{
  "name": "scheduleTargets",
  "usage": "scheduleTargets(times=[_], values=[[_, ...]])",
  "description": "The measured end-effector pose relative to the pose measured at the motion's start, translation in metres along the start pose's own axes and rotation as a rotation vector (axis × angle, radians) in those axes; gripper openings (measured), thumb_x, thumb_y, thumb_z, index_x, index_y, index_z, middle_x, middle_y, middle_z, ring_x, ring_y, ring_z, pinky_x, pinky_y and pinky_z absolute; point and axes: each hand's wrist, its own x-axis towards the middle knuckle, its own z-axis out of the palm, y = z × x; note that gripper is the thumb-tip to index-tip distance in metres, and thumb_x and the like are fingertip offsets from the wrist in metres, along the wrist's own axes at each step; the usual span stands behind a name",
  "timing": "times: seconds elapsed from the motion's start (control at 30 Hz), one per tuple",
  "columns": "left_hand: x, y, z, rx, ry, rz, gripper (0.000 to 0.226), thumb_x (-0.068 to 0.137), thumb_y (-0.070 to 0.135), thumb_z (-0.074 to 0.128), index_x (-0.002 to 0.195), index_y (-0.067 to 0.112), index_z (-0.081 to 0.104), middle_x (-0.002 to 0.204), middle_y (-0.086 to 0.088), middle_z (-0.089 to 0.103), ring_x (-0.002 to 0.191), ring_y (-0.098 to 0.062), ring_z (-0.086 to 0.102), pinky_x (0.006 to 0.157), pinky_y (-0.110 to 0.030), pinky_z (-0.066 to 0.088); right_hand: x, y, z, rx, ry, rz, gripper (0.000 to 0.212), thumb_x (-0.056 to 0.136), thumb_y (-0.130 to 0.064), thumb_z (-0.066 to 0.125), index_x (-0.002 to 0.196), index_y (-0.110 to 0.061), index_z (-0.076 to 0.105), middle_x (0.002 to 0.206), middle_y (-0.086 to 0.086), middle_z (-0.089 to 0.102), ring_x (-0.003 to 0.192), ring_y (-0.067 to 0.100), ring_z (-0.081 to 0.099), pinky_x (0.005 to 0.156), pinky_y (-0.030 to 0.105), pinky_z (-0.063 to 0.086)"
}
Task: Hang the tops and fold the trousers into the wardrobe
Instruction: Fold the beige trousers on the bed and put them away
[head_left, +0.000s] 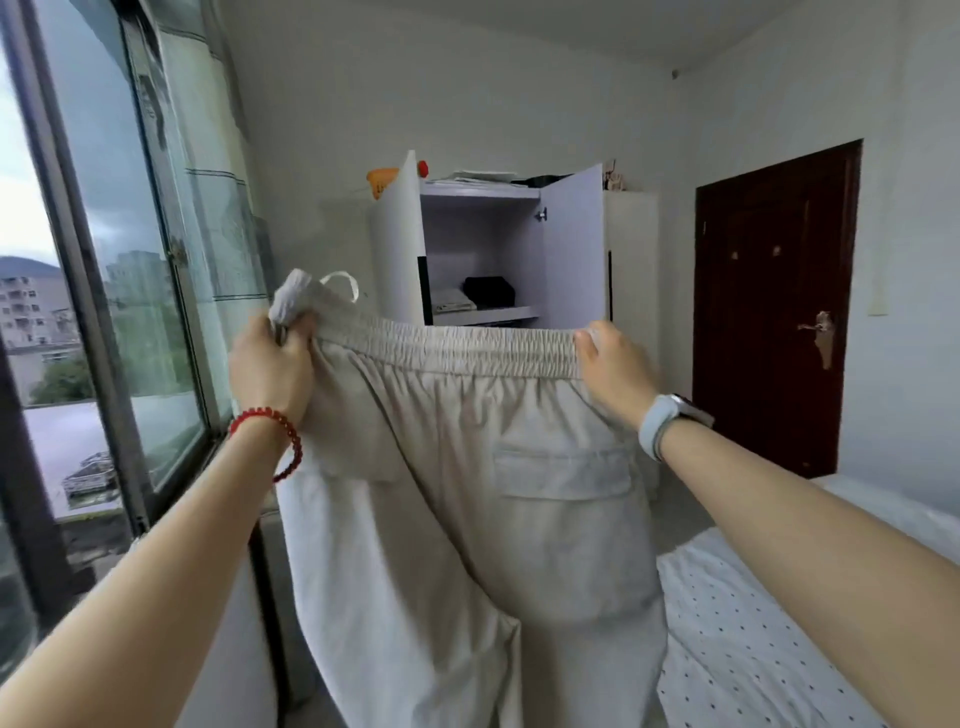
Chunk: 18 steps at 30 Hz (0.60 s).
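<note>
There are no words or numbers to read here. The orange thing (381, 182) on top of the wardrobe (628, 249), at its left end, has some dark marks on it, but they are too small and blurry to make out. The trousers (467, 493) held up in front of the wardrobe show no label or brand.

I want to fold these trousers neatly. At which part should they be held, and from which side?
Hold the trousers by the elastic waistband, at its two ends, from above. It is stretched flat and the legs hang straight below. The left hand and right hand already grip there.
</note>
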Motion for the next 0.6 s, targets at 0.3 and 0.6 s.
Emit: scheduleTargets(times=[0.3,0.6], values=[[0.058,0.047,-0.029,-0.038,0.36,0.071,0.028,0.095,0.033,0.048,0.094,0.005,0.051,0.091,-0.016,0.06,0.086,-0.034,0.056,0.07,-0.036,0.041,0.056,-0.119,0.001,0.568,0.194,0.022,0.036,0.099,-0.019,0.036,0.064,-0.011,0.033,0.062,-0.001,0.039,0.064,0.019,0.038,0.057,0.03,0.02],[0.049,0.034,-0.032,0.027,0.197,0.165,0.022,0.092,0.029,0.053,0.086,0.007,0.052,0.072,-0.005,0.054,0.071,-0.027,0.049,0.059,-0.032,0.036,0.047,-0.137,0.025,0.709,-0.056,-0.002,0.036,0.096,-0.025,0.045,0.063,-0.016,0.033,0.06,-0.002,0.037,0.058,0.015,0.04,0.058,0.029,0.037]])
